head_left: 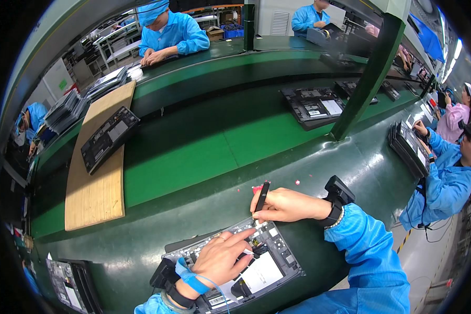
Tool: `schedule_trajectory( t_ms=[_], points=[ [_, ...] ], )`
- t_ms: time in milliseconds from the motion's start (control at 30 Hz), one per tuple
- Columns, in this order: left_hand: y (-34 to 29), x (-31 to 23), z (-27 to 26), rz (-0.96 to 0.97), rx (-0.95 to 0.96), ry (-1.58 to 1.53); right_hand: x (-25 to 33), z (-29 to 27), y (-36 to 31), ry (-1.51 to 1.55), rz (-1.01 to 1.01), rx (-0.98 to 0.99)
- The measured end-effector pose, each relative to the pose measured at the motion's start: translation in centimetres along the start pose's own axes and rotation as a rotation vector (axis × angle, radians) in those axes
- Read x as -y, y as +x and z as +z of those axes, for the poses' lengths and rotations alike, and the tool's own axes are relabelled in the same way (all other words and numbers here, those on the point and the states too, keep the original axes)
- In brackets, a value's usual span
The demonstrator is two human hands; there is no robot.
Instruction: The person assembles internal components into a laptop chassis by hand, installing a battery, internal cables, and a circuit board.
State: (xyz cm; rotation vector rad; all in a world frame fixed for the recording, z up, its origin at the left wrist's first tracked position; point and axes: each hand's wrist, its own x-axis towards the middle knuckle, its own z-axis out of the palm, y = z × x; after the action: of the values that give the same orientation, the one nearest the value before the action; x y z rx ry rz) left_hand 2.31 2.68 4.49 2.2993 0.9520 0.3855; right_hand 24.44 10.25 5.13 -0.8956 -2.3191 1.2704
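Observation:
An opened tablet-like device (293,248) lies on the dark green bench in front of me, its circuit boards and a white-labelled battery (263,272) exposed. Spread over its left and middle part is my left hand (220,257), palm down, fingers stretched out and resting on the device. A small white piece shows by its fingertips; whether they touch it I cannot tell. At the device's far edge, my right hand (280,204) grips a black pen-like tool (262,195), held nearly upright. The tool's lower tip is hidden by the fingers.
Several stacked opened devices (70,285) stand at the lower left. Beyond the bench edge runs a green conveyor (193,152), with a wooden board (102,191) across it bearing another device (110,137). A green post (369,76) rises at right; a co-worker (445,167) sits beyond. Red scraps (257,189) lie nearby.

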Motion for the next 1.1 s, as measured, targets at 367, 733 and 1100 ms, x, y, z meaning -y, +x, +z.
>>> schedule_trajectory(
  t_ms=[367,733,1100],
  points=[
    [-0.1,-0.9,-0.1,-0.108,-0.065,-0.08,1.2,0.9,-1.1,0.286,-0.021,-0.441],
    [-6.6,-2.3,1.2,-0.478,-0.337,-0.764,5.7,9.8,-4.2,0.618,-0.061,-0.408],
    [-9.7,-1.9,1.2,-0.532,-0.378,-0.788,7.5,11.3,-3.3,0.594,-0.021,-0.3]
  ],
)
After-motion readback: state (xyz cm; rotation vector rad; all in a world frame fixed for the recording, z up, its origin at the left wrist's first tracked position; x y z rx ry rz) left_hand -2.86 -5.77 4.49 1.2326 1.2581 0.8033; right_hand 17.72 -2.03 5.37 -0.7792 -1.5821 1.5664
